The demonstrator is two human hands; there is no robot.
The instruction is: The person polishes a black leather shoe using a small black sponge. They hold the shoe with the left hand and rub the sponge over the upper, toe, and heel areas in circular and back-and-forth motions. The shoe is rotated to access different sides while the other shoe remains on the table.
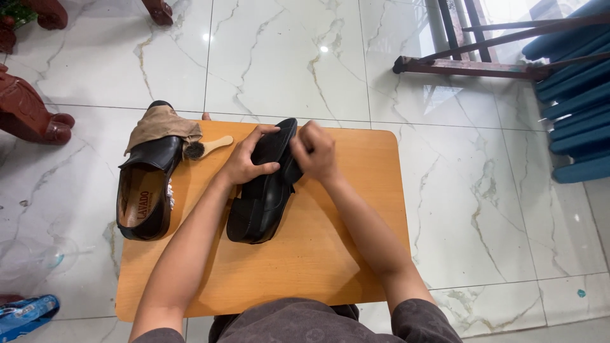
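Nearest the camera, the person's forearms reach forward over a small wooden table (305, 254), its orange-brown top bare at the near end; in the middle of that top a black leather shoe (264, 200) lies tipped on its side with the dark sole turned to the left and the toe pointing away, and both hands meet at its far half; the left hand (244, 159) lies on the sole side, fingers curved over the edge and the thumb pressed against the upper, so it is clamped around the shoe rather than spread; the right hand (316, 151) sits just to the right of the toe end, curled into a loose fist with the knuckles up, touching the shoe's upper, and whether it pinches anything between the fingers cannot be told from this angle; at the table's left edge a second black shoe (147, 190) stands upright on its sole, partly overhanging the edge, its tan insole open to view and nothing inside it; a brown cloth (162, 125) is draped over its toe; just beside that cloth a small brush with a pale wooden handle (206, 147) lies on the table, bristles toward the shoe; beyond the table stretches a white marble-patterned tiled floor (279, 57).
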